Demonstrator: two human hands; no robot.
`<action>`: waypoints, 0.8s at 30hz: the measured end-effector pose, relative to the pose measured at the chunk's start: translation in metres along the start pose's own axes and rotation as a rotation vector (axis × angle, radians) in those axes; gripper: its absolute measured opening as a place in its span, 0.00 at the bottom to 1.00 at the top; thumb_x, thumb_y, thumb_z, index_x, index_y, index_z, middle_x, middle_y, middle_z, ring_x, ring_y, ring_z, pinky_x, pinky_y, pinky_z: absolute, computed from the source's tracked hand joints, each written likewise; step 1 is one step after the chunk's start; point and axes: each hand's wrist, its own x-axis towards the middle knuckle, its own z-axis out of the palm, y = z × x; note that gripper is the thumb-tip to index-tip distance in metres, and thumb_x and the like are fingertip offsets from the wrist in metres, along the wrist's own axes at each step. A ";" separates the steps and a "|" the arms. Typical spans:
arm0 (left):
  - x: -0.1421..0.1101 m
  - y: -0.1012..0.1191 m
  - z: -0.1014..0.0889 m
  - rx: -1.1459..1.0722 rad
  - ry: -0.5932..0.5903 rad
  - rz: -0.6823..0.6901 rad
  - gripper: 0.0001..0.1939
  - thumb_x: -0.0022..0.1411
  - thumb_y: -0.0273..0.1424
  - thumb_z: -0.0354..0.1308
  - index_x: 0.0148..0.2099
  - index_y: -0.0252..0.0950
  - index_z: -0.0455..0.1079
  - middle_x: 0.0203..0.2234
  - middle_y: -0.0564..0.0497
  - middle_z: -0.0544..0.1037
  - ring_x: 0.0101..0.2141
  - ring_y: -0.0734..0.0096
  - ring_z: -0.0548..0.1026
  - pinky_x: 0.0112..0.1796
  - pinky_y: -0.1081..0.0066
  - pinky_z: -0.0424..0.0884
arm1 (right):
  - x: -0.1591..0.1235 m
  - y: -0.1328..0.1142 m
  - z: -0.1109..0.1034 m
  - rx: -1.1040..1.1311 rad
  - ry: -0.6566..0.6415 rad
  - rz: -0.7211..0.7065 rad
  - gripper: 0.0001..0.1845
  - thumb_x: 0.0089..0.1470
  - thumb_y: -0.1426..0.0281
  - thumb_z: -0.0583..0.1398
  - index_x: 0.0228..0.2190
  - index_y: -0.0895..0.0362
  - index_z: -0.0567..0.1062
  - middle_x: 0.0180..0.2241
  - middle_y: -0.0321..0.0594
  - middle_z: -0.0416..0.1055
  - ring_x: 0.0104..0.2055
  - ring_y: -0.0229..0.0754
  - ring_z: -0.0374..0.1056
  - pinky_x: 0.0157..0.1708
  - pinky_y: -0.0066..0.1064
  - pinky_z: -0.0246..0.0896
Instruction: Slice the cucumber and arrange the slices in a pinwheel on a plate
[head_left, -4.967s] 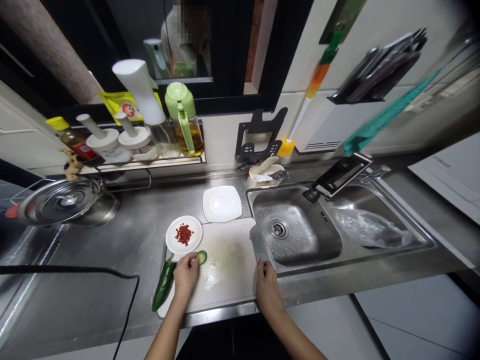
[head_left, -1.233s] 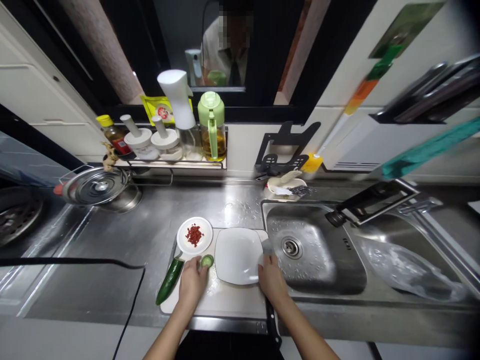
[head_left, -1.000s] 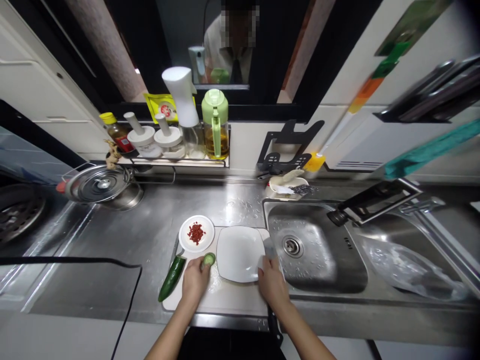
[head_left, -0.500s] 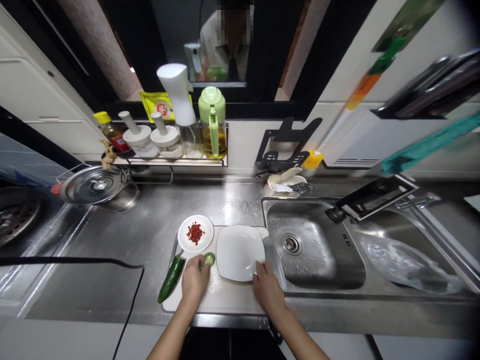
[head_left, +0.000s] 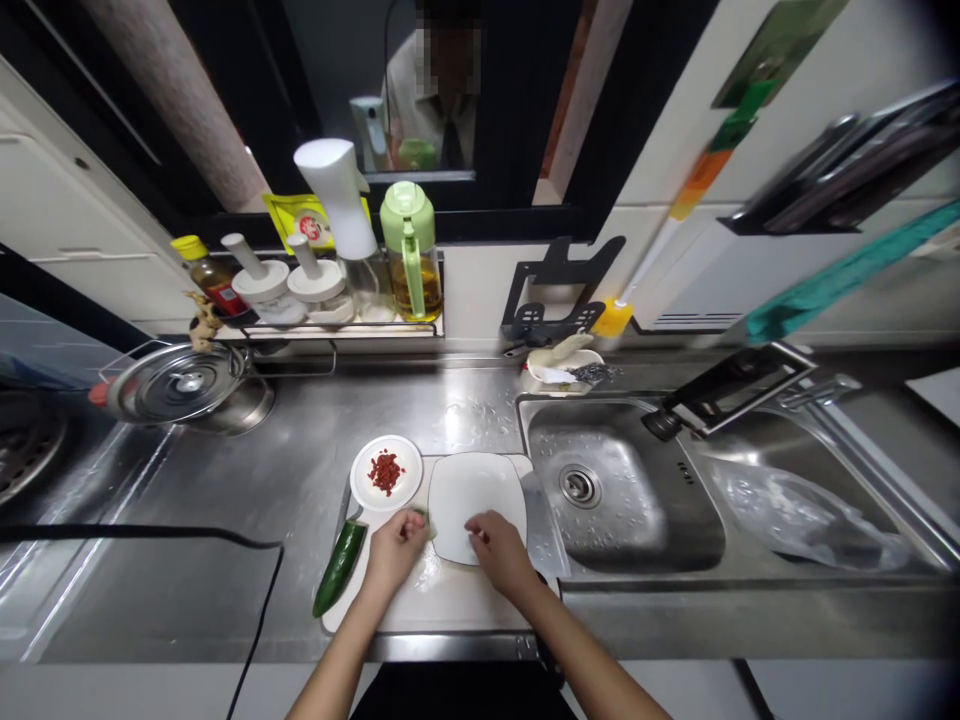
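My left hand [head_left: 401, 548] is closed in a pinch over the cutting board [head_left: 435, 612]. A thin bit of green cucumber slice [head_left: 427, 518] shows at its fingertips, mostly hidden. My right hand [head_left: 496, 552] hovers over the front of a white square plate [head_left: 476, 490], its fingers drawn together; whether anything is between them I cannot make out. Left of my left hand lies a dark green cut cucumber [head_left: 340, 568], on the board's left edge. Behind it sits a small round white plate [head_left: 364, 490] with chopped red pieces [head_left: 385, 472]. A knife blade [head_left: 546, 525] lies right of the square plate.
To the right is a steel sink [head_left: 622, 540], with a plastic bag [head_left: 802, 515] beyond it. A lidded pot [head_left: 187, 385] stands at the back left. Seasoning jars and a green-topped oil bottle [head_left: 412, 250] line the rack. A black cable [head_left: 150, 532] crosses the left counter.
My right hand has left the square plate's right edge and moved left over its front. My left hand has shifted slightly, and the cucumber slice is now mostly hidden. The view has turned a little.
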 end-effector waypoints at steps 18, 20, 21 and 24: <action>0.015 0.025 0.026 -0.470 -0.312 -0.167 0.22 0.43 0.43 0.65 0.37 0.32 0.71 0.25 0.53 0.74 0.26 0.77 0.69 0.29 0.76 0.63 | 0.021 -0.006 -0.028 0.236 -0.070 -0.011 0.08 0.48 0.74 0.56 0.27 0.57 0.76 0.26 0.34 0.73 0.31 0.36 0.66 0.33 0.25 0.57; 0.016 0.028 0.028 -0.593 -0.314 -0.332 0.25 0.43 0.46 0.66 0.39 0.32 0.70 0.28 0.51 0.76 0.28 0.76 0.72 0.30 0.76 0.64 | 0.020 -0.006 -0.033 0.241 -0.064 -0.027 0.07 0.48 0.73 0.56 0.27 0.57 0.75 0.25 0.34 0.73 0.30 0.36 0.66 0.33 0.25 0.57; 0.016 0.030 0.028 -0.633 -0.320 -0.423 0.26 0.44 0.47 0.65 0.40 0.32 0.70 0.28 0.50 0.76 0.27 0.76 0.73 0.29 0.77 0.65 | 0.020 -0.006 -0.035 0.245 -0.062 -0.037 0.07 0.48 0.73 0.56 0.26 0.57 0.75 0.25 0.34 0.73 0.30 0.36 0.66 0.32 0.25 0.57; 0.019 0.034 0.030 -0.679 -0.368 -0.638 0.27 0.47 0.49 0.63 0.40 0.31 0.69 0.24 0.49 0.76 0.22 0.77 0.73 0.23 0.79 0.63 | 0.019 -0.008 -0.041 0.259 -0.050 -0.055 0.07 0.48 0.72 0.56 0.26 0.56 0.75 0.26 0.35 0.73 0.30 0.37 0.66 0.32 0.26 0.57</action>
